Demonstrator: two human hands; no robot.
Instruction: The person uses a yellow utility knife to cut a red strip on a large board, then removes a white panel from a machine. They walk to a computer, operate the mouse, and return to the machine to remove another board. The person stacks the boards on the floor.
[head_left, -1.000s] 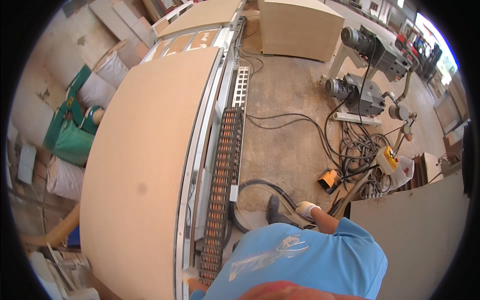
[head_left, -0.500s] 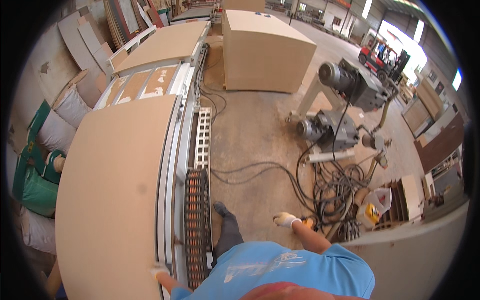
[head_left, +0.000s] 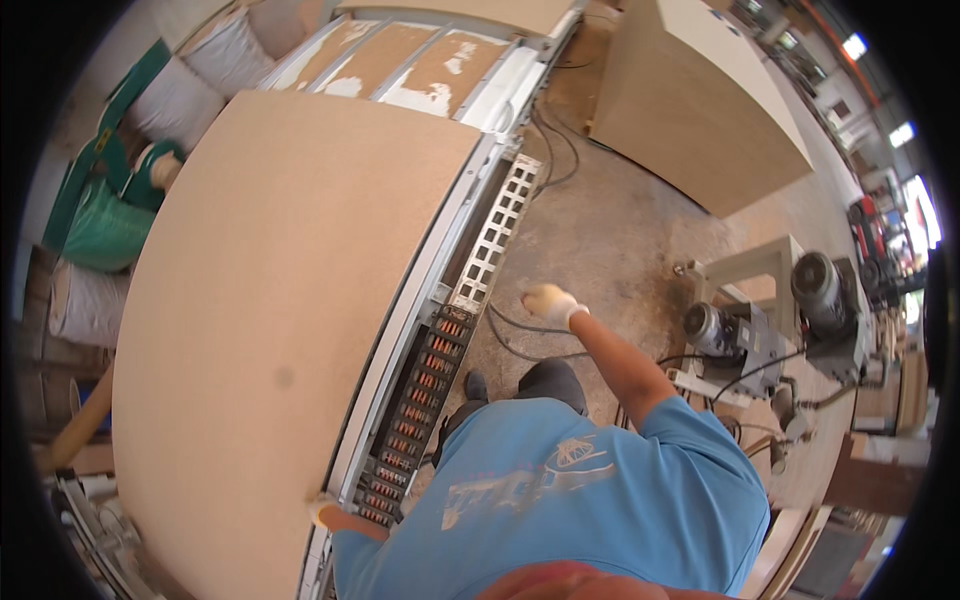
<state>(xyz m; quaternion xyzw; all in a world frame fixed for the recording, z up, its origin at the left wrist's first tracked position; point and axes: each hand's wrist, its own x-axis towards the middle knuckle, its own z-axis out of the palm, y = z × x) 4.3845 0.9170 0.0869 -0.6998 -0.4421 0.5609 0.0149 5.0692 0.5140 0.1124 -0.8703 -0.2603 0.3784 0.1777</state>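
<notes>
My left hand (head_left: 322, 510), in a pale work glove, rests at the near right edge of a large tan board (head_left: 270, 290). Its fingers are too small and blurred to make out whether they grip that edge. The board lies flat on a long machine bed with a metal side rail (head_left: 418, 290). My right hand (head_left: 550, 304), gloved too, is held out over the floor with nothing in it, its fingers loosely bent and not pressed together. Below it, dark cables (head_left: 525, 345) run across the floor.
Beside the rail runs a black cable chain (head_left: 420, 400), then a white slotted tray (head_left: 497, 235). A big stack of boards (head_left: 690, 120) stands ahead right. Motors on a frame (head_left: 745, 340) stand to the right. Sacks (head_left: 175, 100) and a green machine (head_left: 110, 215) line the left.
My view has turned left, so the stack and motors shift right in the picture. My right arm now reaches farther forward. My left hand stays at the board's edge.
</notes>
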